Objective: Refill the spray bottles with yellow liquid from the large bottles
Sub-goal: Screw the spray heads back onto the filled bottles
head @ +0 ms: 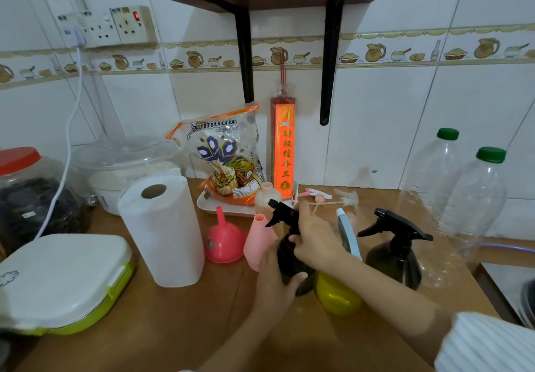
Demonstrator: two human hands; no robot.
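A dark spray bottle with a black trigger head stands at the middle of the wooden counter. My left hand grips its body from the front. My right hand grips its neck just under the trigger head. A second dark spray bottle stands to the right, untouched. A yellow bottle with a pale blue top sits between them, partly hidden by my right forearm. A pink bottle without a head and a pink funnel stand to the left. Two large clear bottles with green caps stand at the right.
A paper towel roll and a white-and-green lunch box fill the left side. A rice bag sits on a white tray by the wall, beside a red incense pack. Loose spray heads lie behind the bottles.
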